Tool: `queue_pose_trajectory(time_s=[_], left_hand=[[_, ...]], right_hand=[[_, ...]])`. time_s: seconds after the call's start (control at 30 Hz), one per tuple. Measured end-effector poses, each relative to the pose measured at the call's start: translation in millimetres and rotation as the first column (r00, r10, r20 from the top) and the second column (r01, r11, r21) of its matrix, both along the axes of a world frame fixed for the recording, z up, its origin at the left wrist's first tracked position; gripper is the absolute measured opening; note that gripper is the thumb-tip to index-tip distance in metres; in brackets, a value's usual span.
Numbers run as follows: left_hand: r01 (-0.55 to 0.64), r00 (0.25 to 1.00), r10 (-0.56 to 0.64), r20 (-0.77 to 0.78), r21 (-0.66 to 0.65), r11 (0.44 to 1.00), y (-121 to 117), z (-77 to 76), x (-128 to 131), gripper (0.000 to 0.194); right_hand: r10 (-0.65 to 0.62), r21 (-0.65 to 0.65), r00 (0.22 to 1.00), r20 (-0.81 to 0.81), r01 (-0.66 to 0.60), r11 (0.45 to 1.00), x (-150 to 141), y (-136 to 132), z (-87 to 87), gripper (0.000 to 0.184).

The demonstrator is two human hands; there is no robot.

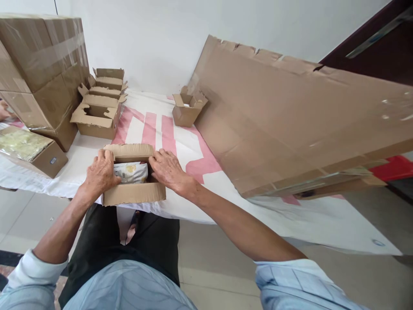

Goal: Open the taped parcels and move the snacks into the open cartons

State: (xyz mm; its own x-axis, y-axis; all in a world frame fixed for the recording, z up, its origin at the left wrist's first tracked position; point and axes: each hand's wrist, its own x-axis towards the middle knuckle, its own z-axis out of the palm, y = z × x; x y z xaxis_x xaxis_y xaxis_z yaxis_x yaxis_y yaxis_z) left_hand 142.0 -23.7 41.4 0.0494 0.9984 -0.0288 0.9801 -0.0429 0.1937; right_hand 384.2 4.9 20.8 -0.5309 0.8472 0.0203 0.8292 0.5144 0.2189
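Observation:
An open cardboard box (134, 193) lies at the near edge of the cloth-covered table, its two long flaps raised. Inside it is a white printed packet (131, 172) with a yellow pattern. My left hand (101, 172) is closed around the box's left end, with the thumb reaching inward near the packet. At the right end, my right hand (169, 170) grips the box, fingers bent over the edge. What the fingertips touch inside is partly hidden.
Several open cardboard boxes (97, 129) stand in a row beside large taped cartons (61, 94). A filled box (48, 159) sits at left, near another person's hand (4, 111). A small open box (187, 116) stands by a large leaning cardboard sheet (284, 120).

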Motion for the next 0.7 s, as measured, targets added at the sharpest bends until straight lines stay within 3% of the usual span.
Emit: queue_pose_trajectory(time_s=[0.1, 0.27, 0.5, 0.7], left_hand=[[0.037, 0.999, -0.037, 0.010, -0.021, 0.999, 2, -1.2, -5, 0.054], [0.070, 0.994, -0.071, 0.080, 0.017, 0.997, 3, -3.2, -14, 0.054], [0.061, 0.998, -0.061, -0.025, 0.008, 0.998, 10, -3.3, 2, 0.075], [0.081, 0.992, -0.085, -0.096, -0.050, 0.995, 15, -0.6, 10, 0.064]], right_hand=[[0.017, -0.019, 0.999, -0.037, -0.018, 1.000, -10, 3, 7.5, 0.027], [-0.007, -0.181, 0.995, -0.101, -0.011, 0.983, -20, 4, 14.0, 0.031], [0.017, -0.259, 0.983, -0.184, -0.065, 0.964, -19, 17, 0.3, 0.030], [0.049, -0.258, 0.966, -0.252, -0.116, 0.959, -16, 26, -10.2, 0.024]])
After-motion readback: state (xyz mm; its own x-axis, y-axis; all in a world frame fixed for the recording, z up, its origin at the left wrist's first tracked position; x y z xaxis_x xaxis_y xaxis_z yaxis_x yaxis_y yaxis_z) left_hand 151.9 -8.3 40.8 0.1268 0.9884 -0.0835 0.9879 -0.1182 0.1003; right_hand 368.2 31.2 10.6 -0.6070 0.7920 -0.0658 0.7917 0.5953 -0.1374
